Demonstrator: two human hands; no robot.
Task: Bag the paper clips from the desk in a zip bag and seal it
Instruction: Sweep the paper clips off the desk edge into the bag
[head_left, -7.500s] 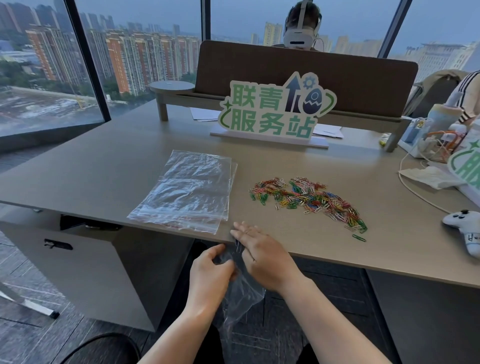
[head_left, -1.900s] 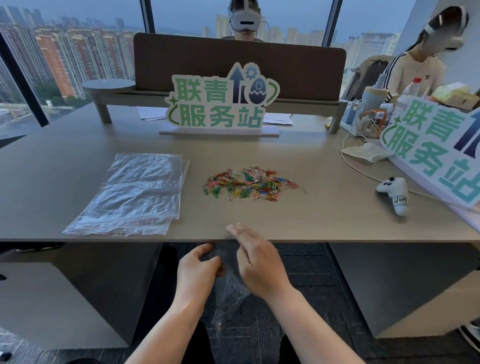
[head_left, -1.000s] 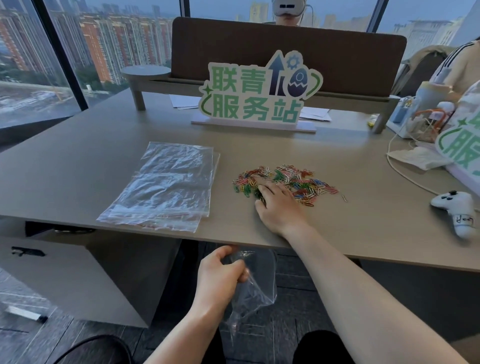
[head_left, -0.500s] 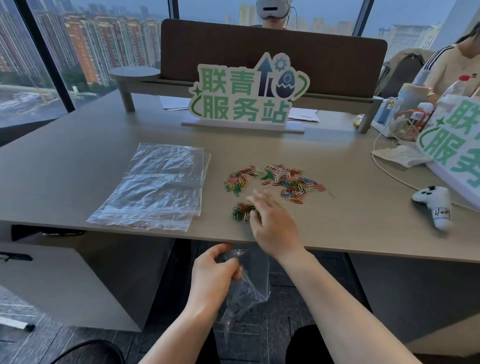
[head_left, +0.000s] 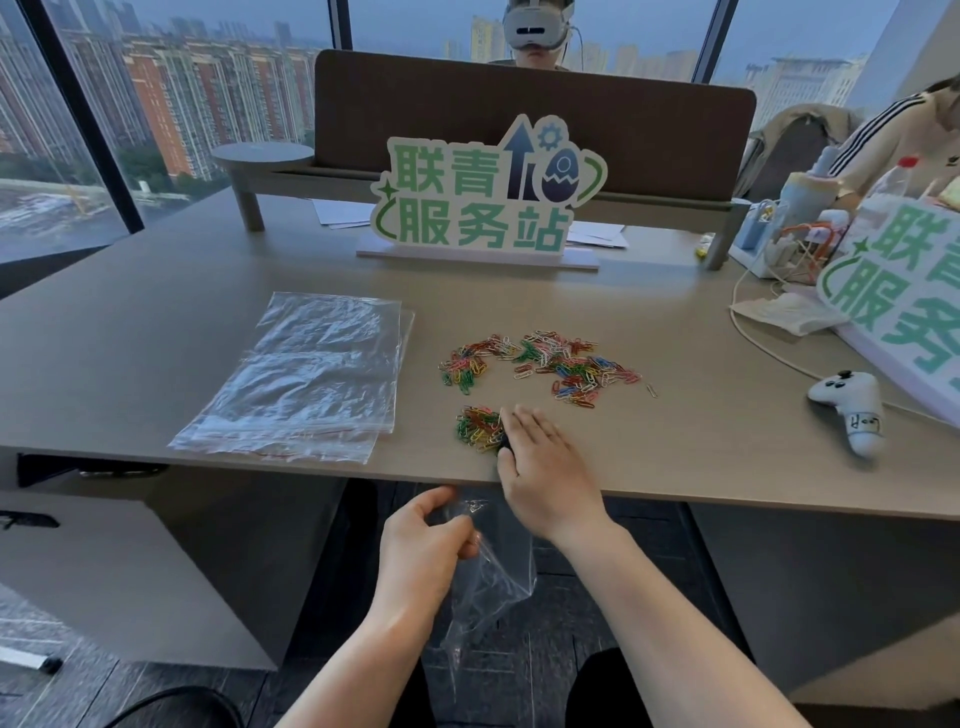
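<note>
Head view: sign (head_left: 488, 202) reads 联青服务站; left hand (head_left: 421, 551) pinches bag (head_left: 493, 566), right hand (head_left: 540, 467) seemingly spread.

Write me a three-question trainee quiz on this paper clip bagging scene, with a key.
1. True or false: the left hand holds the zip bag above the desk.
2. Which hand rakes the small heap of clips toward the desk edge?
3. The stack of spare bags lies on which side of the main clip pile: A left, B right, C behind?

Key: 1 false, below the edge; 2 the right hand; 3 A.
</note>
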